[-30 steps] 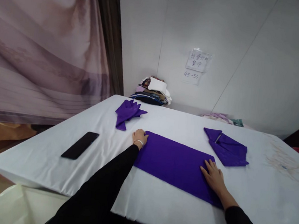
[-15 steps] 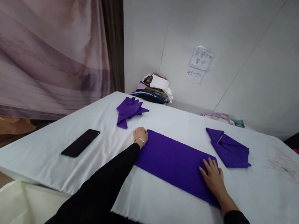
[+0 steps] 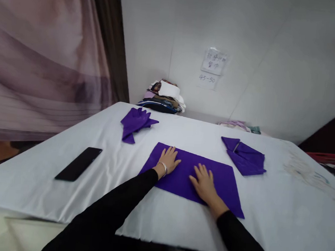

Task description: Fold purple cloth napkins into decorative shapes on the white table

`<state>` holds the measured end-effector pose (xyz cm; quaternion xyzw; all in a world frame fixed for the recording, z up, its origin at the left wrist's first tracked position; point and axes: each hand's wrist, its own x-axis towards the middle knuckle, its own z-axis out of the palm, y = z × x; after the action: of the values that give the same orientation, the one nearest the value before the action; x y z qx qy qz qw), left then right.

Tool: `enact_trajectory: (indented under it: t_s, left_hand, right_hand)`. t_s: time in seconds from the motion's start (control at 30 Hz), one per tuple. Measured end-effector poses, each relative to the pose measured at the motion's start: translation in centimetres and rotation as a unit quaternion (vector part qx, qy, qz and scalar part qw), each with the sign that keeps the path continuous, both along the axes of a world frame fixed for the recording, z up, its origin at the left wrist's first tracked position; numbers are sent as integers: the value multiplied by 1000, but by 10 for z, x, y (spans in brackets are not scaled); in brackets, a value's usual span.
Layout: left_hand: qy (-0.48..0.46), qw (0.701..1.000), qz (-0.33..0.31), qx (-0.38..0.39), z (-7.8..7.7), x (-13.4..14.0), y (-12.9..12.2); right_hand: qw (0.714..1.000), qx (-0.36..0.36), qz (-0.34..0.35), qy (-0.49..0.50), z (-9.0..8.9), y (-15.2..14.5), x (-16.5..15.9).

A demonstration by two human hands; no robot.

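A purple cloth napkin point(image 3: 185, 170), folded to a long rectangle, lies flat on the white-covered table point(image 3: 173, 220) in front of me. On its left part rests my left hand point(image 3: 168, 160), palm down with fingers spread and a silver bracelet at the wrist. My right hand point(image 3: 205, 184) lies flat near the napkin's middle, fingers apart. Neither hand grips the cloth. Beyond it to the left is a purple napkin folded into a pleated shape point(image 3: 136, 122). Another folded purple napkin point(image 3: 245, 158) lies to the right.
A black phone point(image 3: 79, 163) lies at the table's left. Behind the far edge are a pile of folded clothes point(image 3: 164, 97) and some pale cloth point(image 3: 234, 125). Handwritten paper signs point(image 3: 213, 63) hang on the wall. A pink curtain point(image 3: 38, 50) covers the left side.
My left hand has left the napkin's left edge and opened onto the cloth. My right hand has slid inward from the right end toward the middle. The view has shifted slightly.
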<state>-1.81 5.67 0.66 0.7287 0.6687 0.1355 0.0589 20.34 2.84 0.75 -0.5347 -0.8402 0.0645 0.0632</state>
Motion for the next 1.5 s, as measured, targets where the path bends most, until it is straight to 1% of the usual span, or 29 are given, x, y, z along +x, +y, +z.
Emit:
enact_trajectory:
  t_s: [0.03, 0.07, 0.1, 0.17, 0.2, 0.27, 0.43, 0.57, 0.63, 0.67, 0.73, 0.77, 0.8, 0.87, 0.93, 0.97, 1.03, 1.07, 1.1, 1.17, 1.2, 1.3, 1.33, 1.4, 1.43, 1.5]
  left_hand:
    - [12, 1000, -22, -11, -1, 6, -4]
    - [21, 999, -32, -20, -3, 10, -8]
    - [28, 999, -31, -29, -5, 10, -11]
    - [40, 999, -7, -25, -8, 1, -17]
    - [49, 999, 2, -24, -9, -7, -19]
    - [64, 998, 14, -20, -11, -25, -24]
    - [87, 995, 44, -36, -10, -65, -39]
    - [108, 991, 69, -43, -7, -82, -52]
    - [126, 987, 85, -41, -4, -83, -55]
    - [133, 986, 94, -38, -2, -80, -57]
    - [137, 985, 97, -34, 1, -65, -59]
    - [133, 987, 87, -33, 3, -52, -61]
    - [125, 989, 67, -34, 4, -35, -62]
    - [105, 994, 1, -33, 6, 5, -63]
    - [86, 995, -39, -31, 5, 44, -63]
    - [86, 995, -53, -28, 4, 59, -62]
    - [88, 994, -53, -35, 2, 77, -61]
    - [88, 994, -42, -38, 1, 78, -61]
    - [87, 995, -27, -41, -1, 75, -60]
    - [86, 995, 8, -43, -3, 54, -59]
    - [89, 995, 24, -42, -4, 38, -59]
    - [108, 991, 64, -53, -6, -16, -62]
    - [114, 988, 87, -57, -6, -33, -63]
    - [115, 983, 123, -67, -5, -61, -67]
    - [114, 982, 139, -65, -5, -70, -68]
    - [113, 981, 153, -44, -1, -79, -72]
  right_hand:
    - [1000, -8, 23, 16, 3, -5, -13]
    - [999, -12, 43, 30, 4, -9, -23]
    - [997, -14, 58, 40, 5, -12, -28]
    - [996, -6, 73, 54, 6, -16, -26]
    - [996, -1, 69, 56, 5, -17, -19]
    - [998, 8, 39, 50, 3, -20, 5]
    - [997, 15, -73, -1, -5, -28, 82]
    - [991, 9, -133, -31, -12, -35, 131]
    - [987, 12, -158, -38, -12, -39, 143]
    - [984, 16, -170, -40, -11, -41, 143]
    - [983, 29, -179, -35, -7, -43, 132]
    - [984, 37, -170, -26, -4, -44, 120]
    - [987, 44, -151, -13, -1, -44, 103]
    - [994, 54, -87, 25, 4, -44, 62]
    - [996, 54, -31, 63, 8, -42, 18]
    - [996, 48, -14, 81, 8, -41, 0]
    - [994, 31, -10, 106, 7, -38, -23]
    - [993, 26, -12, 113, 6, -37, -26]
    - [993, 24, -14, 113, 4, -36, -24]
    - [994, 26, -25, 98, 1, -35, -5]
    - [995, 27, -36, 85, -1, -35, 11]
    - [994, 25, -102, 33, -5, -35, 65]
    - [992, 23, -122, 15, -6, -35, 83]
    - [988, 17, -155, -18, -9, -36, 113]
    - [986, 17, -164, -31, -10, -37, 124]
    - [983, 19, -175, -51, -11, -38, 137]
